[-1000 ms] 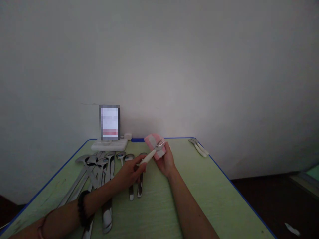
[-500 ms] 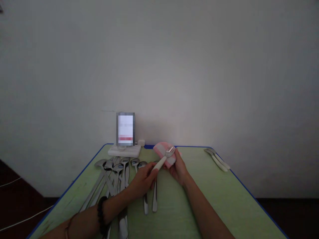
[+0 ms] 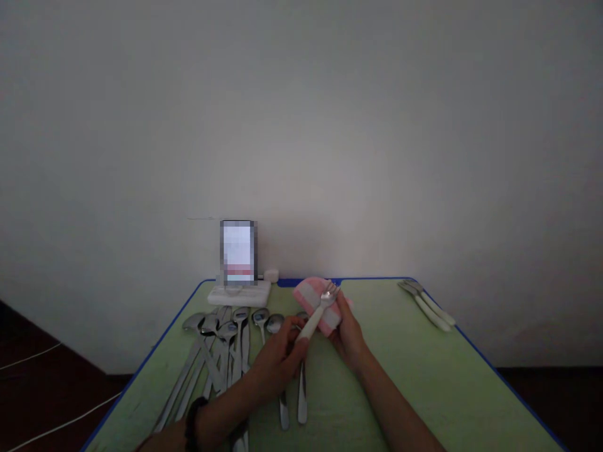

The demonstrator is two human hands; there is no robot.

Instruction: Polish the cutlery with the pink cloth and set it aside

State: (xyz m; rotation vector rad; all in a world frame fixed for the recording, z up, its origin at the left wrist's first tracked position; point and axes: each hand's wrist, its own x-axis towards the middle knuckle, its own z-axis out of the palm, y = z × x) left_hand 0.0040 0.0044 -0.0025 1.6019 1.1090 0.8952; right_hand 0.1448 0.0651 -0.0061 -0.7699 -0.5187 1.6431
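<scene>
My left hand point(image 3: 282, 351) is closed around the white handle of a fork point(image 3: 313, 322), whose metal tines point up and to the right. A pink and white cloth point(image 3: 308, 294) lies behind the fork head, pinched in my right hand point(image 3: 348, 333). The fork head rests against or just in front of the cloth; I cannot tell whether they touch. Beneath my left hand, several metal spoons point(image 3: 276, 324) lie on the green table, their middles partly hidden by the hand.
More long-handled spoons point(image 3: 193, 358) overlap in a pile on the left. A phone point(image 3: 238, 251) stands on a white base point(image 3: 239, 293) at the back. Two white-handled forks point(image 3: 431, 311) lie by the right edge of the green table point(image 3: 405, 389). A wall rises behind.
The view has shifted slightly, so the table sits a little lower and to the right. The fork has turned so its tines now show more clearly before the cloth. Both hands keep their holds.
</scene>
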